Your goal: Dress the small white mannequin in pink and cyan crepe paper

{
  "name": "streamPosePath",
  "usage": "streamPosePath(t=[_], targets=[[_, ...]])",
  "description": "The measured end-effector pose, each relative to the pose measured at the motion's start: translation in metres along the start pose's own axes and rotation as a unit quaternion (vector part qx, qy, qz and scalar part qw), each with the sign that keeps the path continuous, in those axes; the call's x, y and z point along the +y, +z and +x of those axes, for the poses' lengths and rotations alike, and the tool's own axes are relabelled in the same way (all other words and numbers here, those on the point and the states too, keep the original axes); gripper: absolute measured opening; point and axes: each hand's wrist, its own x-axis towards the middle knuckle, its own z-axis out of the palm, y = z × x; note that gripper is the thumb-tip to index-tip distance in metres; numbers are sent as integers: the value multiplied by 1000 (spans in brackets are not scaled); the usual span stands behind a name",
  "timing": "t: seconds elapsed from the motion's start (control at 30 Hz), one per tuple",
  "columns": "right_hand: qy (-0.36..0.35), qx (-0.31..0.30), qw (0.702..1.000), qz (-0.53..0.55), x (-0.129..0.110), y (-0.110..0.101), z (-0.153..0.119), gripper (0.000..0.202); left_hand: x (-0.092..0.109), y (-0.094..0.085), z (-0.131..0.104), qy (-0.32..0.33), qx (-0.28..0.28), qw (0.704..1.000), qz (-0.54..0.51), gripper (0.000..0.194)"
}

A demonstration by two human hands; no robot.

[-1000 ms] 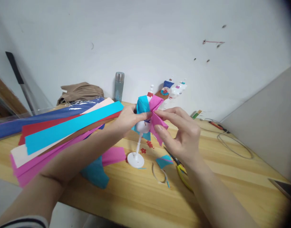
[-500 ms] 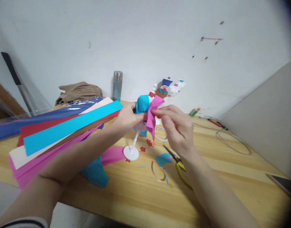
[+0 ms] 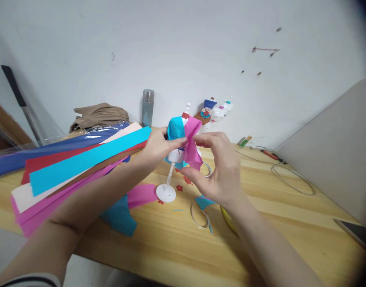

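A small white figure [image 3: 174,155] on a stand with a round white base [image 3: 166,193] wears blue paper [image 3: 176,128] on its left side and pink paper [image 3: 192,147] on its right. My left hand [image 3: 159,146] is wrapped around the figure from the left, its thumb pressing at the inner edge of the pink paper. At the right edge of the pink paper is my right hand [image 3: 220,167], fingers bent and thumb apart from them, with the index fingertip at the paper. Nothing is gripped between that thumb and fingers.
Coloured paper strips [image 3: 90,161] lie at the left. Behind stand a flask [image 3: 148,107] and more decorated figures [image 3: 220,111]. Red paper flowers [image 3: 179,187], a tape ring [image 3: 200,216], a blue scrap [image 3: 205,202] and yellow-handled scissors [image 3: 229,220], partly hidden by my right arm, lie in front.
The figure has turned and become more upright, showing more of its white body. The pink paper is spread wider. My right thumb has moved down and away from the fingers.
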Motion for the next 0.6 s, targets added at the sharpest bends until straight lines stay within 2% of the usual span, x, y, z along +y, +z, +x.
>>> streamPosePath(t=[0.1,0.27,0.47,0.6], targets=[[9,22,999,-41,-2,8,-4,36,-2,2,1,-5,29,1000,-2,31],[21,86,994,-57,1,13,-8,40,-1,3,0,3,34,999,-5,34],[-16,62,997,-34,3,16,-7,31,-1,3,-4,16,17,1000,0,30],[8,50,999,10,3,18,-8,29,-2,4,-5,20,0,1000,4,32]])
